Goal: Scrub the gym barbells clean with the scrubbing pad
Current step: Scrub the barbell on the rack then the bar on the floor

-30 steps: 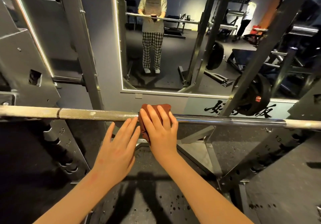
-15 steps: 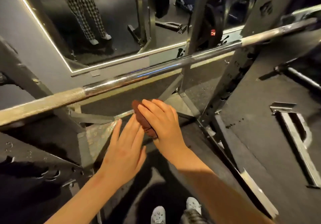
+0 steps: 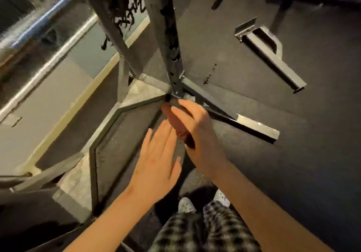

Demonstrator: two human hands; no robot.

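The dark rubber floor (image 3: 293,163) fills most of the view. The grey rack upright (image 3: 172,42) rises from it, and its top is cut off by the upper edge. The barbell (image 3: 39,24) lies at the far upper left. It is very blurred, and both its ends run out of the picture. Its long axis is slanted, going from the lower left up to the right, and it is well apart from both hands.

The left hand (image 3: 156,165) is flat with straight fingers and holds nothing. Its fingertips are just beside the scrubbing pad (image 3: 175,121); I cannot tell if they touch it. The right hand (image 3: 199,134) curls around this brown pad and hides a big part of it. The pad's long side runs from the foot of the upright down toward the person.
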